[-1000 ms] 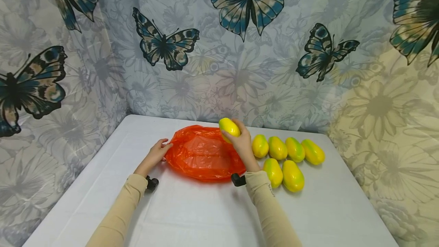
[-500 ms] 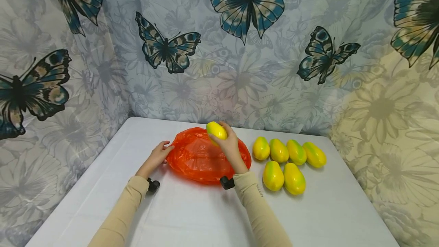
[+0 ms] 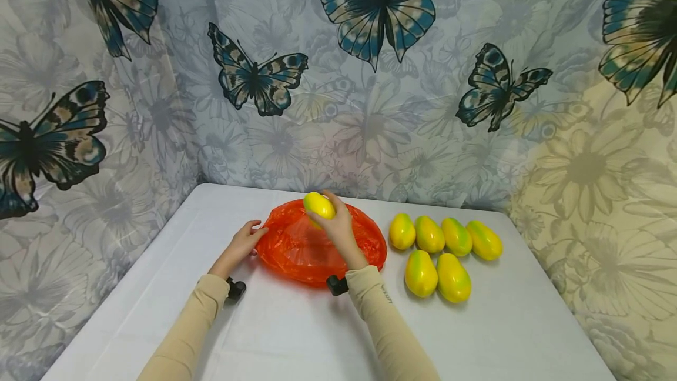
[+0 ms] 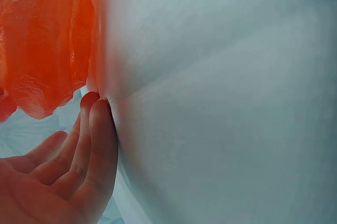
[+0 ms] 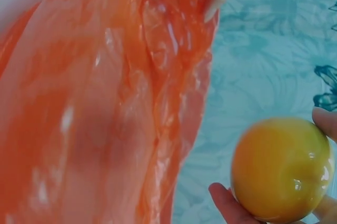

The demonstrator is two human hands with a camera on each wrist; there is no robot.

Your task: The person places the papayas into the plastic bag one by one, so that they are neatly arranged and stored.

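My right hand (image 3: 338,228) grips a glossy yellow-green mango (image 3: 319,206) above the open red plastic bag (image 3: 301,246). In the right wrist view, fingers and thumb are spread round the mango (image 5: 279,169), beside the crinkled bag (image 5: 100,113). My left hand (image 3: 245,242) is at the bag's left edge. Its fingers (image 4: 100,145) are nearly straight in the left wrist view, fingertips right at the bottom of the bag's side, close to the white table. Part of the bag's inside is hidden behind the right hand and forearm.
Several more mangoes lie in two rows to the right of the bag, a back row (image 3: 429,234) and a front pair (image 3: 453,278). The white-covered table (image 3: 296,340) ends at a butterfly-patterned cloth backdrop (image 3: 370,134). A black wrist camera (image 3: 337,285) sits at the right cuff.
The right hand has carried the mango leftward, from the bag's right back rim to over the bag's middle. The left hand has stayed at the bag's left edge.
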